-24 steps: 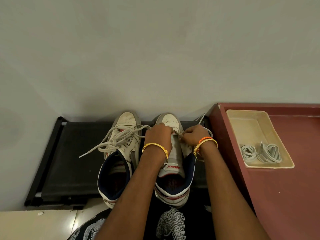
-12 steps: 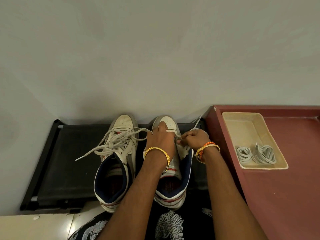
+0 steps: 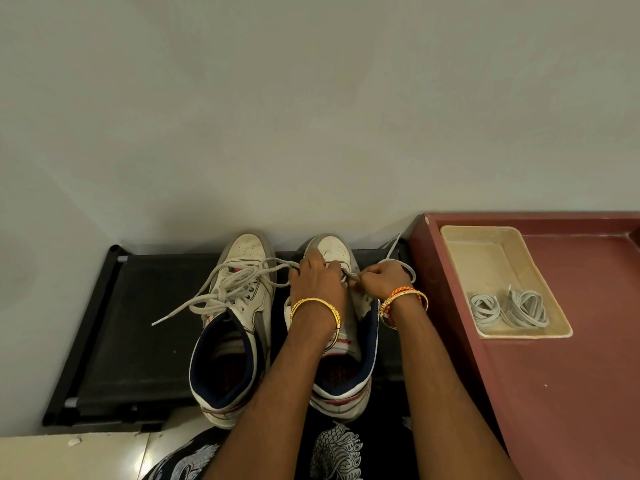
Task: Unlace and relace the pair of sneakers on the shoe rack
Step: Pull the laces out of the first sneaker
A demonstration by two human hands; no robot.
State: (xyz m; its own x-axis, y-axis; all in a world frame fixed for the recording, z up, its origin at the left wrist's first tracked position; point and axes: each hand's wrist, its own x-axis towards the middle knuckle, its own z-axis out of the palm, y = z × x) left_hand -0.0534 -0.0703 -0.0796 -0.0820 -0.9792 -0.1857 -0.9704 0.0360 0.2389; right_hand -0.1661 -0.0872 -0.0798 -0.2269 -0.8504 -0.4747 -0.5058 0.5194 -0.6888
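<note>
Two white high-top sneakers with navy lining stand side by side on a black shoe rack [image 3: 138,327], toes toward the wall. The left sneaker [image 3: 239,306] carries a loose, tangled grey lace [image 3: 221,289] with one end trailing left. Over the right sneaker [image 3: 341,348], my left hand [image 3: 317,277] lies on the front of the shoe, fingers curled at the eyelets. My right hand [image 3: 381,280] pinches that shoe's lace [image 3: 349,273] near the toe; a free end loops off to the right.
A maroon cabinet top [image 3: 571,393] adjoins the rack on the right. On it sits a cream tray [image 3: 485,247] holding two coiled grey laces [image 3: 509,308]. A plain wall stands directly behind the rack. Pale floor tiles show at bottom left.
The view has shifted slightly. My left hand slid forward toward the toe of the right sneaker, and my right hand moved a little forward with the lace.
</note>
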